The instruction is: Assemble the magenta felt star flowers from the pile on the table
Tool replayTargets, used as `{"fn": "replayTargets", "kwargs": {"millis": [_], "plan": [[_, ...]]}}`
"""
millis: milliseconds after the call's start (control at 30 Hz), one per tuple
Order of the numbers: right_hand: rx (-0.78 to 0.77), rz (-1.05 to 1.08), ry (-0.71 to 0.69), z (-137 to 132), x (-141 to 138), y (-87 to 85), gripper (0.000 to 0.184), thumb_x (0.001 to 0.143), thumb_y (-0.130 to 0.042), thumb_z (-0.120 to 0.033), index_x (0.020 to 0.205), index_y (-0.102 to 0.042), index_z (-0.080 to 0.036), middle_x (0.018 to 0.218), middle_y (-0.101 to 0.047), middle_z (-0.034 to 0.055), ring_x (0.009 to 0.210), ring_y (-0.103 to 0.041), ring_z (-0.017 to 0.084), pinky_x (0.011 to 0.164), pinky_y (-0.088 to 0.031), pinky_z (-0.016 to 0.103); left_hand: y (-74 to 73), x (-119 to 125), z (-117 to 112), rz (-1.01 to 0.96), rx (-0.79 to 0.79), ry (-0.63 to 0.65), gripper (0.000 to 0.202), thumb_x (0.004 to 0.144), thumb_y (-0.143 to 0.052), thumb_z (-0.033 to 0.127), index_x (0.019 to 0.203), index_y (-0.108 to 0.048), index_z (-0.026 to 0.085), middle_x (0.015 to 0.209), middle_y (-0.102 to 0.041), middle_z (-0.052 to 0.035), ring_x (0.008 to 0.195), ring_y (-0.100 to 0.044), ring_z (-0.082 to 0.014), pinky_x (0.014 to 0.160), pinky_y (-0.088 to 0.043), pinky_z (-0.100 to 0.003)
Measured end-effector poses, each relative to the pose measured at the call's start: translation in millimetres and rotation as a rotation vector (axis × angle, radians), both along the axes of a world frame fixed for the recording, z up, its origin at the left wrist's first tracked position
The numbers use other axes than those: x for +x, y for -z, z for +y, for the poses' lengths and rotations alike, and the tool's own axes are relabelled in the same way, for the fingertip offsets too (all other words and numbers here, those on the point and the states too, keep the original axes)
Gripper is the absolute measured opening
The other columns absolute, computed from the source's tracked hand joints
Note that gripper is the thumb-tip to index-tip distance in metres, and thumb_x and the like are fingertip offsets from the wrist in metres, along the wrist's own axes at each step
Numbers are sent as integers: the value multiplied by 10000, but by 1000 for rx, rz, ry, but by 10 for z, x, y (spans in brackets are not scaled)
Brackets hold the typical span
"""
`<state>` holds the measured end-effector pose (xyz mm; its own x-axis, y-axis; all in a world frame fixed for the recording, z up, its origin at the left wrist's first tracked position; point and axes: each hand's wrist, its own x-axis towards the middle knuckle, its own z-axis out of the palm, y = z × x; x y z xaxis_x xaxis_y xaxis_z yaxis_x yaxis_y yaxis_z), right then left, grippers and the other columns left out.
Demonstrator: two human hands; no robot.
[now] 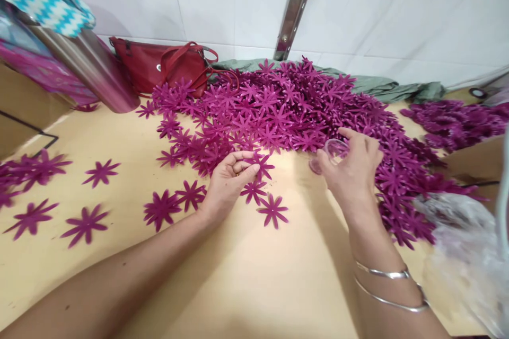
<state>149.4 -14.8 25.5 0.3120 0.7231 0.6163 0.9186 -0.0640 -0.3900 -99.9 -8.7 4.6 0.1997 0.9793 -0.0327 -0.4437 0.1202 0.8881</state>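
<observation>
Between the thumb and fingers of my left hand (233, 180) is the edge of a magenta flower cutout (263, 166) with narrow petals. More loose cutouts lie just below it, one of them a single flower (273, 211) flat on the table. My right hand (352, 164) curves its thumb and fingers around a small clear round container (336, 147), close to the front edge of the big pile of flower cutouts (278, 106). The container's lower part is hard to make out. Two silver bangles circle my right wrist.
Single flowers (86, 226) lie scattered at left on the pale table (254, 286). A red bag (143, 66) and a metal flask (93, 63) stand at back left, against the tiled wall. At right are a crumpled clear plastic bag (465, 254) and another magenta pile (457, 119).
</observation>
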Motion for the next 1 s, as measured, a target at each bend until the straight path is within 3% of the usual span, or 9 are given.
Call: {"fn": "replayTargets", "kwargs": {"millis": [133,233,300,400,533,633,767,900,1000], "plan": [[24,20,-284,-66,-455,4,518,878,-701,-341,1352,-587,-167,1316,-573,188,1289,-532,361,1124,-444,585,-16,7,-8,-26,-31,5,353,734,-926,280,1017,-744,172,728,-726,41,619,-605,-54,631,-496,-165],[54,29,-455,-106,-739,32,532,930,-637,-259,1441,-501,-206,1456,-478,186,1405,-481,320,1158,-468,523,-10,9,-3,-47,-15,-11,333,726,-934,275,996,-763,182,737,-722,41,639,-616,-55,670,-517,-173],[88,-12,-474,-118,-813,37,573,942,-638,-241,1484,-453,-226,1522,-428,187,1454,-445,320,1188,-442,535,1,8,5,-63,9,-37,312,723,-937,276,967,-764,188,748,-713,40,663,-624,-62,699,-530,-183],[171,-134,-406,-144,-784,6,607,934,-728,-355,1472,-478,-225,1529,-451,202,1448,-441,367,1202,-383,592,17,9,20,-85,44,-110,301,703,-947,259,899,-730,188,795,-700,35,723,-632,-72,733,-536,-190],[215,-223,-408,-222,-713,-73,358,955,-730,-394,1244,-629,-209,1233,-680,149,1208,-613,323,1082,-440,513,34,12,34,-63,79,-192,299,741,-907,244,930,-681,190,828,-661,34,736,-605,-78,729,-519,-197],[52,-261,-488,-258,-722,-160,139,1019,-645,-334,1096,-668,-220,1011,-764,68,985,-693,245,1094,-376,491,40,6,27,-5,123,-240,273,811,-827,216,1028,-662,207,858,-638,31,750,-578,-85,723,-491,-200],[-351,-379,-574,-174,-777,-350,178,1039,-596,-353,1070,-694,-207,1021,-796,98,985,-710,282,1153,-253,596,29,-6,2,65,150,-282,243,860,-742,196,1070,-621,223,958,-632,11,831,-579,-111,764,-483,-224],[-654,-540,-654,41,-831,-556,322,1076,-509,-434,1018,-695,-177,959,-798,133,933,-722,313,1035,-344,560,0,-13,-14,103,177,-267,255,879,-718,217,1102,-594,223,1019,-627,-2,870,-588,-125,782,-492,-242],[-720,-629,-714,194,-854,-618,337,1094,-468,-393,972,-688,-169,928,-791,125,881,-719,288,908,-386,441,-21,-14,-13,104,184,-260,251,882,-715,200,1095,-583,211,977,-622,4,859,-595,-115,792,-504,-234]]}}
